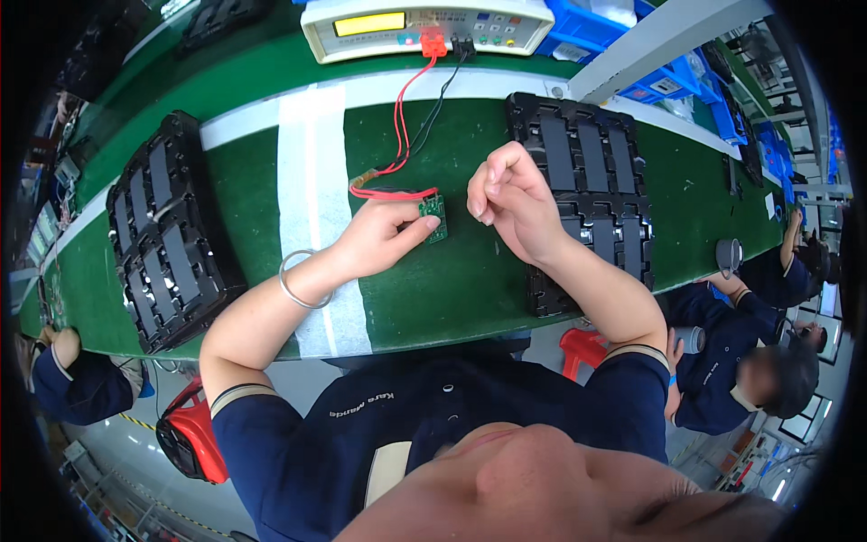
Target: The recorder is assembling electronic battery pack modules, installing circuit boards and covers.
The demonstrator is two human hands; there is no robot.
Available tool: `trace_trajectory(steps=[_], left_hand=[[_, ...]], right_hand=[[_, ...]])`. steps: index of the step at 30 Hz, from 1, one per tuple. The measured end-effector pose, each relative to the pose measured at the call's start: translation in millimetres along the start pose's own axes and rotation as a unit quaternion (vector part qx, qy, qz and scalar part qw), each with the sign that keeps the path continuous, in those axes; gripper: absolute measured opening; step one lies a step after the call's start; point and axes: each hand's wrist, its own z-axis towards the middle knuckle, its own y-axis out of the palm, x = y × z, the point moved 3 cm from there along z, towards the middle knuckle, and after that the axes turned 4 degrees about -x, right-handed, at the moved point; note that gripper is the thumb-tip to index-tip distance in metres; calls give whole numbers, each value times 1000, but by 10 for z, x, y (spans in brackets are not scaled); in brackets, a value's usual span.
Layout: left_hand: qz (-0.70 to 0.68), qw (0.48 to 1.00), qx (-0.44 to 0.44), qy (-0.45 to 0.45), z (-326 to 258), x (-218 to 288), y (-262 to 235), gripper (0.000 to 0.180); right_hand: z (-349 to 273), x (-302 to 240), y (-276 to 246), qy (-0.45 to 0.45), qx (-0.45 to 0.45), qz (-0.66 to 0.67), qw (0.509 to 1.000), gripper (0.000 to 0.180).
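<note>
My left hand (pixel 384 237) is closed on a small green circuit board (pixel 436 219), with the thumb lying on its face. Red and black wires (pixel 395 191) run from the board's upper end toward a bench meter. To the right of the board, apart from it, my right hand (pixel 519 203) is raised over the green mat. Its fingers are curled in toward the thumb in a pinch. Whatever may be between those fingertips is too small or hidden to make out.
The bench meter (pixel 429 29) with a yellow display stands at the back. Black trays (pixel 172 235) lie at left, and more black trays (pixel 587 199) sit beside my right forearm. A white strip (pixel 312 217) crosses the green mat (pixel 433 298). Blue bins (pixel 668 81) stand far right; co-workers (pixel 722 361) sit nearby.
</note>
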Motion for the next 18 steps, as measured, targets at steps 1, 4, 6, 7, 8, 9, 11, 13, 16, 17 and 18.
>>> trace_trajectory(steps=[1,4,6,7,8,9,11,13,16,17,18], left_hand=[[2,1000,2,-1,3,-12,-1,36],[-13,1000,6,-1,55,18,-8,36],[24,997,-51,-57,66,31,-53,28],[19,998,-48,-48,73,14,-45,29],[13,998,-46,-39,86,10,-38,30],[-15,999,-30,-30,89,-11,-35,30],[-67,998,6,-14,55,13,-38,32],[-104,995,-6,-6,66,-34,-54,30],[-138,990,-32,1,129,8,-48,30],[-147,988,-37,1,138,20,-48,29],[-153,987,-38,0,130,24,-50,29]], right_hand=[[12,-3,-8,-6,-4,13,1000,9],[19,-25,-60,-29,-6,48,998,14],[25,-84,-80,-41,7,42,998,15],[42,-158,-102,-55,25,-27,998,15],[64,-247,-145,-69,44,-95,992,15],[96,-362,-221,-113,76,-221,966,15],[127,-692,-449,-162,169,-583,778,9],[150,-780,-808,-128,228,-710,654,14],[56,-668,-1292,7,263,-725,636,23],[57,-601,-1388,26,248,-715,653,24],[77,-558,-1387,43,228,-704,671,25]])
